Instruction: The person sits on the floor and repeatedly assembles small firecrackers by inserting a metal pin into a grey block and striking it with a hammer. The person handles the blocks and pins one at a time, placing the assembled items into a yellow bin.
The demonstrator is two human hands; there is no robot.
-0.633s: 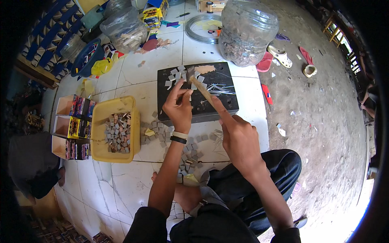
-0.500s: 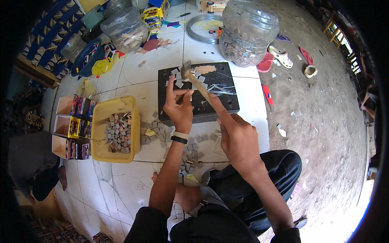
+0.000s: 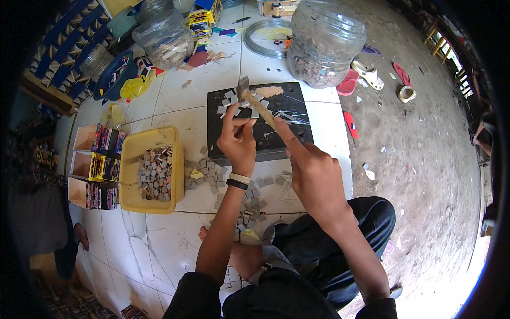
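Note:
My right hand [image 3: 314, 170] grips the wooden handle of a small hammer [image 3: 249, 99], whose metal head is raised over the black slab [image 3: 287, 139]. My left hand [image 3: 237, 139] rests on the slab just below the hammer head, fingers pinched on a small grey piece that I can barely make out. A few grey square pieces [image 3: 228, 101] lie on the slab's far left part. More grey squares [image 3: 207, 173] are scattered on the white floor tiles between the slab and my knee.
A yellow tray [image 3: 129, 165] of grey squares sits left of the slab, with small open boxes [image 3: 98, 167] beside it. Large clear plastic jars [image 3: 325, 40] [image 3: 164, 37] stand at the back. Sandals [image 3: 366, 74] lie on the bare ground to the right.
The hammer head has risen from the slab and now sits higher and farther back. My left hand stays in the same place on the slab.

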